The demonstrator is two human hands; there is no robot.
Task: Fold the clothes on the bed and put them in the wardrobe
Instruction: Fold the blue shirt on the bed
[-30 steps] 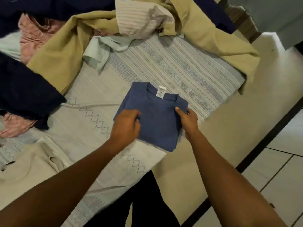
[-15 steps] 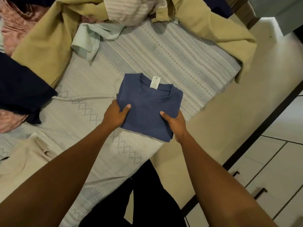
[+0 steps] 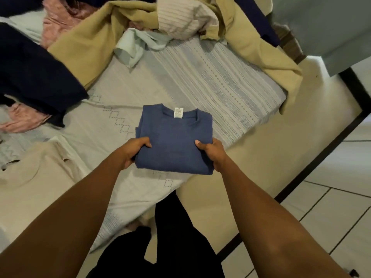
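At the near edge of the bed (image 3: 190, 77), the folded blue shirt (image 3: 174, 145) lay flat on the patterned sheet, caught between two hands. The left grip (image 3: 134, 151) pinched the shirt's lower left edge, with the thumb on top of the cloth and the fingers hidden under it. The right grip (image 3: 212, 155) pinched the lower right edge the same way. Both held the corners nearest the person, so most of the shirt lay beyond them.

A small white label (image 3: 178, 112) showed inside the neckline, its print too small to read. The neckline pointed away from the person, toward the heaped clothes. The bundle was close to square, only slightly wider than deep.

A cream garment (image 3: 30, 177) and a navy garment (image 3: 30, 77) lay at the left, with a tan garment (image 3: 80, 49) farther back. Pale floor tiles (image 3: 331, 207) showed on the right.
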